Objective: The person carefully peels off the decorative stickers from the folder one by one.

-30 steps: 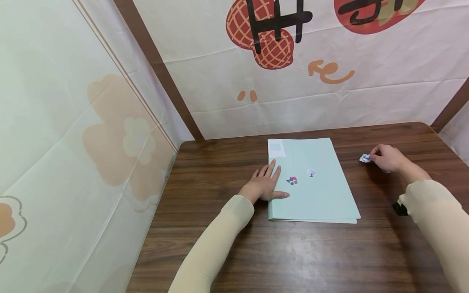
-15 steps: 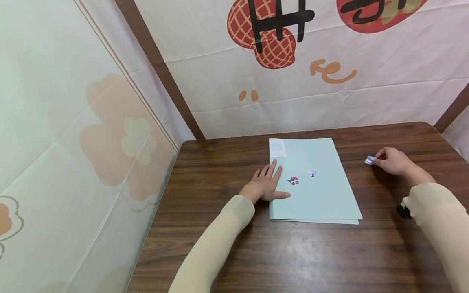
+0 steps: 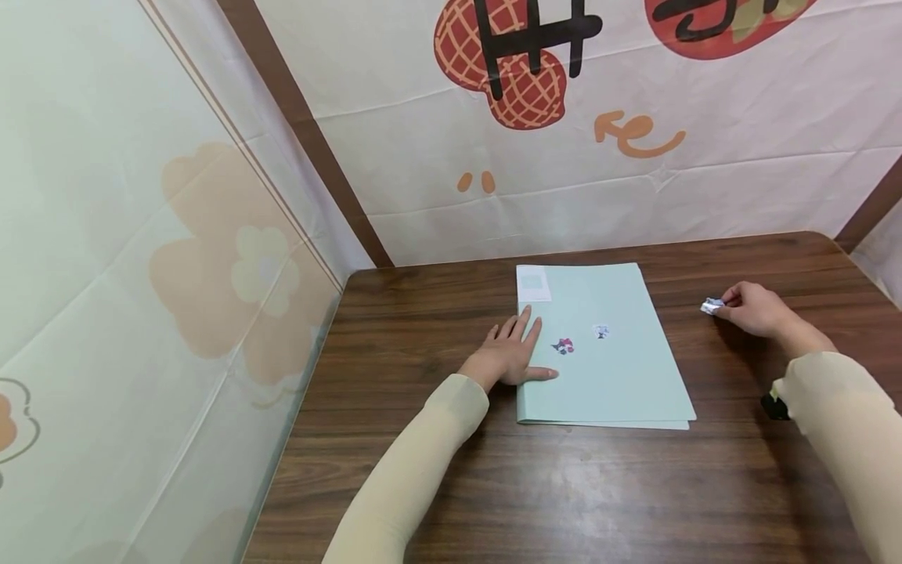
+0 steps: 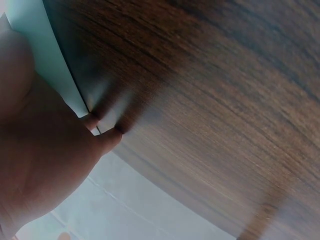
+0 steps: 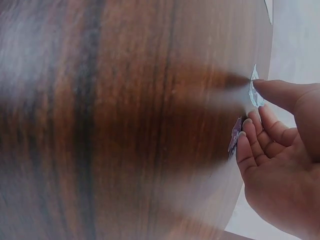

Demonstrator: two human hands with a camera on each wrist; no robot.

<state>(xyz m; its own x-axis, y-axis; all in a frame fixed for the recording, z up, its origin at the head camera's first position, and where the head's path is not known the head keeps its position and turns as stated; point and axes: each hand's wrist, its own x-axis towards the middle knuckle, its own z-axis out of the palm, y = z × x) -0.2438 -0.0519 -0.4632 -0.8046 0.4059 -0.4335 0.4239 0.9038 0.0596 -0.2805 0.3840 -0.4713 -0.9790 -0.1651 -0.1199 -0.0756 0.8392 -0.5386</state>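
Note:
A pale green folder (image 3: pixel 620 384) lies on the table, with a pink-and-purple cartoon sticker (image 3: pixel 563 346) and a small white-and-blue sticker (image 3: pixel 600 332) on its cover. My left hand (image 3: pixel 504 359) rests spread over the folder's left edge, thumb and some fingertips on the cover; in the left wrist view two fingertips extend past the folder's edge. Off to the folder's right, my right hand (image 3: pixel 755 309) pinches a shiny whitish sticker (image 5: pixel 254 94) between thumb and index finger. Beside its other fingertips, a purple sticker (image 5: pixel 234 135) shows in the right wrist view.
A white label (image 3: pixel 533 283) sits at the folder's top left corner. Under the right forearm, a black object (image 3: pixel 775 406) is partly hidden by the sleeve. The wooden table (image 3: pixel 395 337) ends at a printed cloth wall (image 3: pixel 423 235) behind and another on the left.
The right hand, pinching the sticker, has shifted slightly right and toward me, then stayed nearly in place while the sticker changed tilt. The left hand has stayed on the folder.

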